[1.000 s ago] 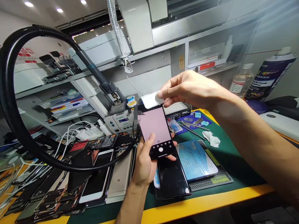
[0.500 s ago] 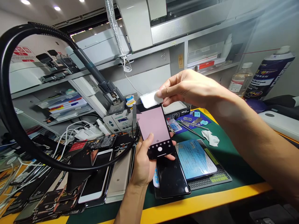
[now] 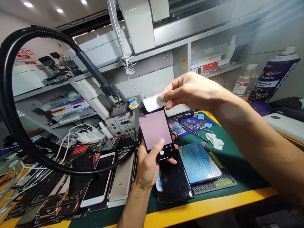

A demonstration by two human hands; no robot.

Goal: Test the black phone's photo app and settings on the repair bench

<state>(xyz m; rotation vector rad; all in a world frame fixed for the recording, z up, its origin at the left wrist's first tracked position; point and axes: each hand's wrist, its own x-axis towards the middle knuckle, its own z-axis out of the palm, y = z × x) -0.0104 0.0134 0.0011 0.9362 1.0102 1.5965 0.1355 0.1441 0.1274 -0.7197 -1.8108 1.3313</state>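
My left hand (image 3: 148, 164) grips a black smartphone (image 3: 157, 133) upright above the bench. Its screen is lit pale pink with camera controls along the bottom. My left thumb rests at the white shutter button. My right hand (image 3: 190, 91) reaches in from the right and pinches a small white card (image 3: 151, 103) just above the phone's top edge. Under the held phone a black phone (image 3: 175, 183) lies face up on the green mat (image 3: 237, 158).
A thick black flexible hose (image 3: 14, 126) arcs across the left. Several phones and parts (image 3: 95, 177) crowd the bench's left half. A soldering station (image 3: 121, 122), tweezers (image 3: 196, 129), a blue-covered device (image 3: 199, 161), a spray can (image 3: 273, 79) and a bottle (image 3: 245, 84) stand around.
My left thumb has slid down from the pink screen area onto the shutter button. The right hand with the white card has stayed almost still above the phone.
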